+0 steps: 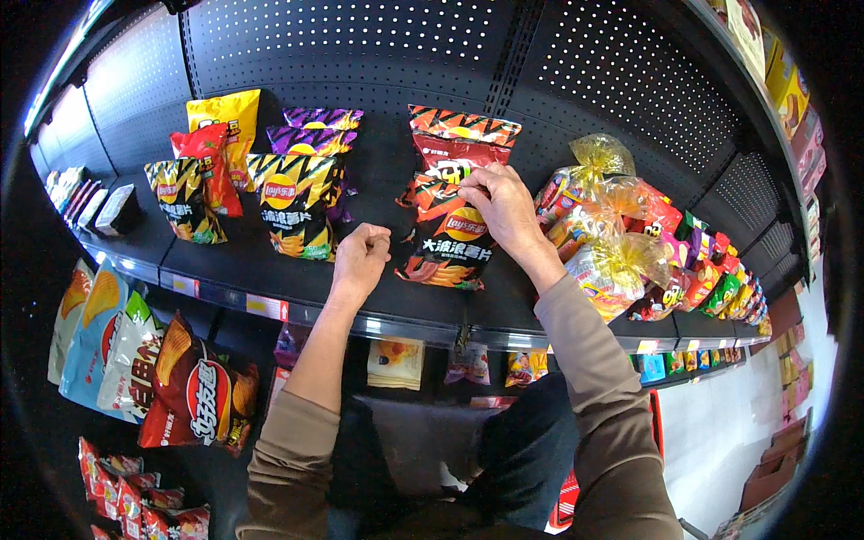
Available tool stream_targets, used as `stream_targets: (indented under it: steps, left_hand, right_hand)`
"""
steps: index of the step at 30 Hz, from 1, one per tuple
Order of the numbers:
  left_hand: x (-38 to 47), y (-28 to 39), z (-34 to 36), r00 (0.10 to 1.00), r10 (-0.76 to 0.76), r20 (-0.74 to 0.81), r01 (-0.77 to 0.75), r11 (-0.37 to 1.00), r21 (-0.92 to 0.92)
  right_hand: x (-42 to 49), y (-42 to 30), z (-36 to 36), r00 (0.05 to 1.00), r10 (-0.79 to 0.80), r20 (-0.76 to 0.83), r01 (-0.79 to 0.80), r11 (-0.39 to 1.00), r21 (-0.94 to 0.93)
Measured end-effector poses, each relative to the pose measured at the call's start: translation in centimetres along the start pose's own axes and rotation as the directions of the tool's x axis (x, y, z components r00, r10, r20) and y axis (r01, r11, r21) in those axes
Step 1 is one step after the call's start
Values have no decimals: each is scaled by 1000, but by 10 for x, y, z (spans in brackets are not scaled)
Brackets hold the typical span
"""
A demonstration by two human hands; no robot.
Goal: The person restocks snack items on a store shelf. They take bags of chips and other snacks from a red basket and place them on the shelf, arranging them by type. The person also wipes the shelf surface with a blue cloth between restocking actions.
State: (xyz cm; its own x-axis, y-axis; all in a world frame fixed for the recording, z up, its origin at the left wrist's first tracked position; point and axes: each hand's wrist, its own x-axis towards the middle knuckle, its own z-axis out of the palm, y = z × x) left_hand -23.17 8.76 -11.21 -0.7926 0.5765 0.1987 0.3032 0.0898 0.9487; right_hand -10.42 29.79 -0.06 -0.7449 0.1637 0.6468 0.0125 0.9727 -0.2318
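My right hand (503,206) pinches the upper right part of an orange-and-black Lay's potato chip bag (449,236), which stands upright on the black metal shelf (378,297). Behind it are a dark red snack bag (445,152) and another orange-and-black bag (466,121). To the left of the chip bag, my left hand (361,260) hovers over the shelf with its fingers curled in and nothing visible in them. Left of that hand stands a yellow-and-black Lay's bag (293,209), with purple chip bags (314,138) behind it.
Farther left are a smaller yellow-and-black bag (183,202), a red bag (212,162) and a yellow bag (233,125). Clear gift bags with gold ties (601,270) crowd the right. A perforated back panel (324,40) rises behind. Large chip bags (196,398) sit on the lower shelf.
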Motion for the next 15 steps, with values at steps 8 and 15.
stream_targets:
  steps: [8,15]
  left_hand:
    - [-1,-4,4,997,29,-65,-28,1000,9]
    - [-1,-3,4,998,15,-57,-13,1000,27]
  right_hand:
    - [-5,-8,-11,999,-16,-34,16,1000,8]
    - [-16,-23,-37,994,30,-104,-28,999,21]
